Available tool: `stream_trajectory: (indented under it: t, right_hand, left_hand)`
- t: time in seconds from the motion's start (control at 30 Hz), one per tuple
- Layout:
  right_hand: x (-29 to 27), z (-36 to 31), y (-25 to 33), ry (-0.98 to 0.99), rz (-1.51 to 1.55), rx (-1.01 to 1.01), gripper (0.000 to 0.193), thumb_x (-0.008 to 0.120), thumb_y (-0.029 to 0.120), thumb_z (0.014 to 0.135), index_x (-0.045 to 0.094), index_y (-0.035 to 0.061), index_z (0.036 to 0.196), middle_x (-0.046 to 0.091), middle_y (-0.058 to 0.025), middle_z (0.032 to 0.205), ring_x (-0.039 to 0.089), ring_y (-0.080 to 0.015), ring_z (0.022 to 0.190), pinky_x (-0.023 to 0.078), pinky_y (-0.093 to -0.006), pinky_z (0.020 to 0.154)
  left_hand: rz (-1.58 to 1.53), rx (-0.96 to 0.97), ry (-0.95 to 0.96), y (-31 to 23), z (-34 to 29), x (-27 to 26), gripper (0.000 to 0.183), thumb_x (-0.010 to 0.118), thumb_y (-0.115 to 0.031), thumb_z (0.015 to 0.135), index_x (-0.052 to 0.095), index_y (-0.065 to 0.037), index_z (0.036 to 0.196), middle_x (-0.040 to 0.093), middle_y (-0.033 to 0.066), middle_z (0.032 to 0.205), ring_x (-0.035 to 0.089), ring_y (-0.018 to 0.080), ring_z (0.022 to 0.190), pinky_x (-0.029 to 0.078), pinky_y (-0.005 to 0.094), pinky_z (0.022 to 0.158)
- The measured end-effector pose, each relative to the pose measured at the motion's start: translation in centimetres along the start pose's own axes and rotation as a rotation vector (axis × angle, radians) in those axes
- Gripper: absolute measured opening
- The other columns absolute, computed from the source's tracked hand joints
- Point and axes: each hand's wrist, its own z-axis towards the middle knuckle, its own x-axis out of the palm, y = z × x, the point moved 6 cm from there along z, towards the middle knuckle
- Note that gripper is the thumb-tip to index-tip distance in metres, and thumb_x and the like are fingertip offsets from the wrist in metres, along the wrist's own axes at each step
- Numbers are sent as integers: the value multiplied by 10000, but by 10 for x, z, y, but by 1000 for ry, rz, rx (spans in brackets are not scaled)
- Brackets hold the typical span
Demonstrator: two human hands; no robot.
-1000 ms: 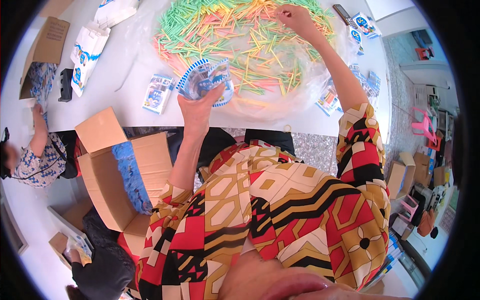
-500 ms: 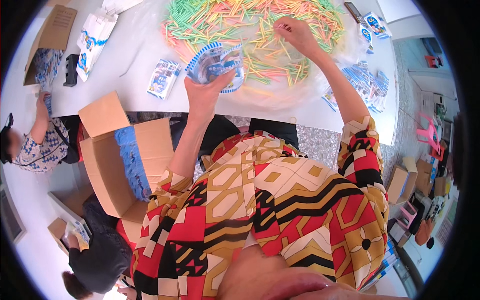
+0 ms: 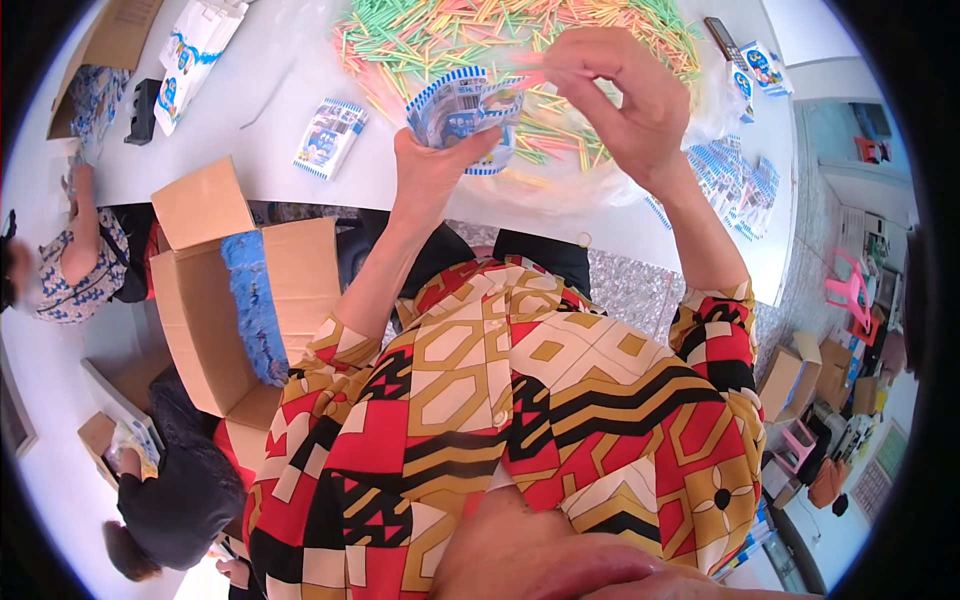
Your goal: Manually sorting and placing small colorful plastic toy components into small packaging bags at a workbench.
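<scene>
My left hand [image 3: 428, 172] holds up a blue-and-white striped plastic pouch [image 3: 455, 125], thumb on its near side, mouth gaping upward. Close to its right, my right hand [image 3: 625, 110] pinches a few thin pinkish sticks [image 3: 530, 72], blurred, their ends pointing at the pouch's mouth. Behind both hands a broad heap of thin green, yellow, pink and orange sticks [image 3: 425, 42] spreads over clear plastic sheeting on the white table [image 3: 270, 170]. A filled pouch [image 3: 330, 140] of the same print lies on the table left of my left hand.
An open cardboard box [image 3: 205, 320] with a blue lining stands left of me. Flat printed pouches [image 3: 735, 185] lie at the right, near a remote control [image 3: 722, 38]. A white printed bag [image 3: 195, 60] and a black tape dispenser-like object [image 3: 142, 112] sit left. Two other people work at left.
My right hand has come from the heap toward me and close to the pouch, with sticks between its fingers. My left hand and the pouch have shifted slightly right and up in the view.
</scene>
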Motion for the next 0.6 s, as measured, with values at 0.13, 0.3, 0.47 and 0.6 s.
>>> stream_trajectory:
  t: [0.13,0.3,0.47,0.6]
  right_hand:
    - [12,-6,12,29,-114,-122,156,660,-51,727,632,0,872,633,-113,888,628,-207,767,506,-263,645]
    - [18,-10,15,116,-42,-135,163,672,-50,709,640,4,860,631,-107,877,624,-211,755,506,-262,629]
    - [21,-10,7,202,52,1,143,653,-45,739,631,-3,873,628,-97,863,614,-189,742,502,-258,637]
    - [28,-11,-5,324,141,243,114,624,-17,792,626,4,904,620,-70,846,598,-134,745,491,-246,631]
  left_hand:
    - [-21,-82,15,4,-1,-1,325,716,-38,727,617,-8,1035,643,25,883,586,82,763,480,232,705]
    - [-52,-135,30,8,-1,-4,332,713,-20,719,604,-21,1033,639,24,898,587,87,783,479,240,701]
    - [16,-129,79,10,1,-7,344,715,-3,709,593,-27,1029,638,26,910,597,96,803,487,246,700]
    - [105,-89,99,9,1,-8,313,716,-11,709,605,-14,1002,643,29,889,601,96,786,497,247,697]
